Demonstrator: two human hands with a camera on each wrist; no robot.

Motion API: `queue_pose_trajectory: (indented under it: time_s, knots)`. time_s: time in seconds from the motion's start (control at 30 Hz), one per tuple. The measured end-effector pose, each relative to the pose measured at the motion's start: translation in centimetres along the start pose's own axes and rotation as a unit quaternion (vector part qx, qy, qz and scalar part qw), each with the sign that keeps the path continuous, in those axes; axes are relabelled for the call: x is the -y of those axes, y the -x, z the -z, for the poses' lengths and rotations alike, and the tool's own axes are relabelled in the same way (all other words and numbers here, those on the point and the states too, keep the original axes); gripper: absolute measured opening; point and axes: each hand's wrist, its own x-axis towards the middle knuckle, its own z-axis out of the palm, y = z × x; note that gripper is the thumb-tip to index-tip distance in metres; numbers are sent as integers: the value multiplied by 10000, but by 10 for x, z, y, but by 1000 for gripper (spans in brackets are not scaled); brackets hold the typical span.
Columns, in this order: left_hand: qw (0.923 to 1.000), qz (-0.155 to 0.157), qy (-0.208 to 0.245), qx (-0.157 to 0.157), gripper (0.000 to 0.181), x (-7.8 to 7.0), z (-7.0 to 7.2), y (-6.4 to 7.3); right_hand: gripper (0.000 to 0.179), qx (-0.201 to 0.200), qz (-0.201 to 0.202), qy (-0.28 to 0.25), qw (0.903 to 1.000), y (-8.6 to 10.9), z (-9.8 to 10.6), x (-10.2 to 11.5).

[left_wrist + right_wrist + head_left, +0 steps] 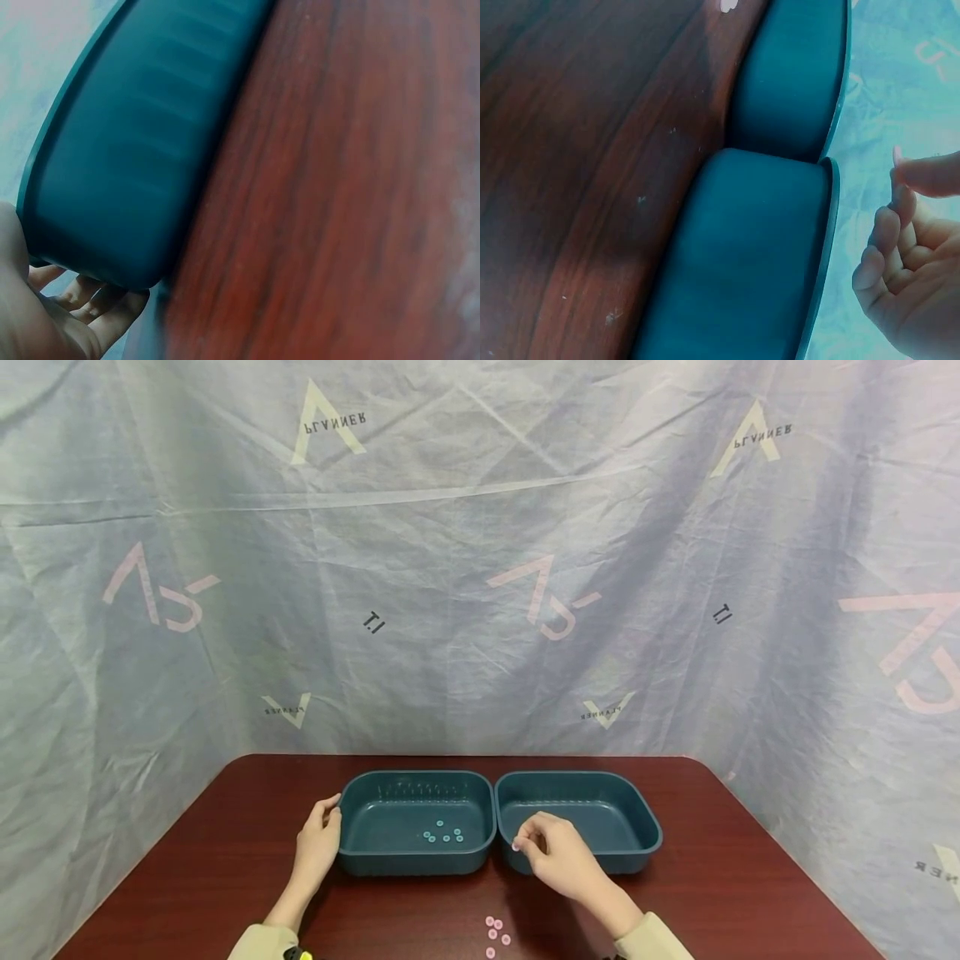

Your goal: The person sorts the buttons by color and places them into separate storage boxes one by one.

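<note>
At the left end of the left blue bin (415,863), my left hand (318,839) rests against the outer wall; in the left wrist view its loosely bent fingers (112,315) touch the bin's end. Over the front left rim of the right bin (630,862) is my right hand (558,856). Its thumb and forefinger pinch a small pink button (897,155), seen edge-on in the right wrist view. Several pink buttons (492,934) lie on the table before the bins. Inside the left bin are several light blue buttons (446,838).
Both bins stand side by side on a dark red wooden table (405,914), their near ends meeting. A pale printed cloth (465,693) hangs behind and at both sides of the table.
</note>
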Motion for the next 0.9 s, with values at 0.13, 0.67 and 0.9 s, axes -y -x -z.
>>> queue_pose_trajectory:
  time_s: [0.13, 0.67, 0.9]
  knots:
    - [10000, -3, -21, -15, 46, 0, 0, -1, 15, -100, -218, 22, 9997, -3, 2, 0]
    - [9999, 15, -55, -135, 43, 3, -1, -3, 16, -484, -374, 55, 9981, -9, -1, -10]
    - [9999, 20, -54, -137, 44, 3, -1, -2, 16, -616, -565, 96, 9965, -11, -2, -13]
